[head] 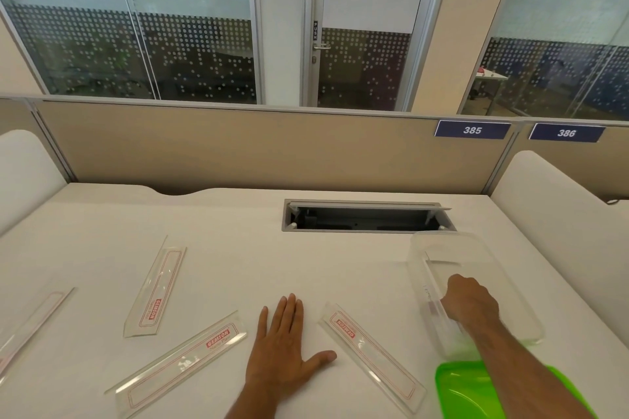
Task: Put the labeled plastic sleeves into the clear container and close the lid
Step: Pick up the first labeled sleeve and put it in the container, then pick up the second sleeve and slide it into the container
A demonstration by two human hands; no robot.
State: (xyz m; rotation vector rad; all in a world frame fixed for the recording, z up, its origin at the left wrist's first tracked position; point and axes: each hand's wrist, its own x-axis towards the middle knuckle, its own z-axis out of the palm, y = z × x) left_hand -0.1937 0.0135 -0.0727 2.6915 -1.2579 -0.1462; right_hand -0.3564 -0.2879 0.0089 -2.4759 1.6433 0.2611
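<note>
The right hand (468, 299), at the lower right of the frame, reaches down into the clear container (476, 289) with its knuckles up and fingers curled under; a sleeve with a faint label seems to lie along the container's left wall just by the fingers, but whether the hand grips it or has let it go cannot be told, since the fingertips are hidden. The left hand (286, 347) lies flat and spread on the white desk (238, 248) at lower centre, holding nothing. To do this step well, the person should probably lay the sleeve flat along the container's long axis and press it to the floor, so later ones stack without bowing. Just right of the left thumb lies the nearest sleeve (372, 355), angled toward the lower right and likely the easiest next pick. Left of the hand sits a diagonal sleeve (180, 364), above it an upright sleeve (155, 292), and at the far left edge a fourth sleeve (30, 326), partly cut off. These are thin and flat on the desk, so sliding a fingernail under an end may help lift them. The green lid (469, 391) rests at the bottom right, touching the container's near end beneath the right forearm, ready for closing once every sleeve is inside.
</note>
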